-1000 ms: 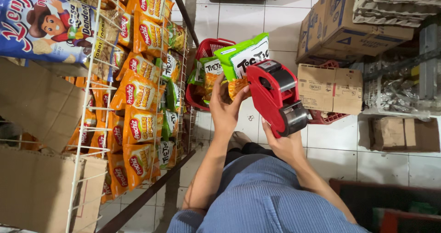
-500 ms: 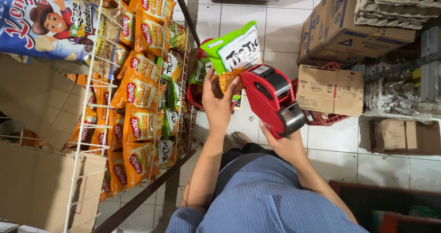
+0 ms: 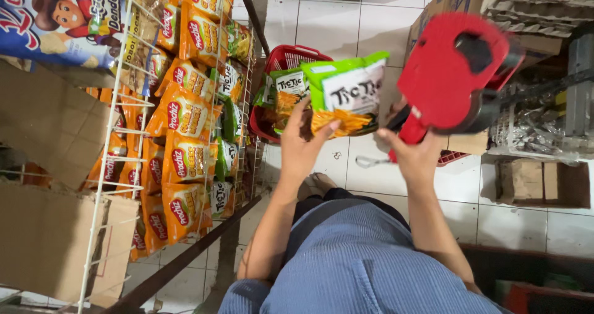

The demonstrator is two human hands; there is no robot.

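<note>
The label gun [image 3: 455, 79] has swung up, right of the snack bag [image 3: 346, 94]; left hand [image 3: 303, 147] clamps the bag, right hand [image 3: 416, 156] the gun.

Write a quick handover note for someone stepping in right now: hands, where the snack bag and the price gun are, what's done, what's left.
Left hand: holds the green snack bag by its lower edge, above the red basket.
Right hand: grips the red price gun, raised just right of the bag, apart from it.
Done: bag is out of the basket; no label visible on its face.
Left: more green bags lie in the basket; the wire rack holds orange packs.
</note>
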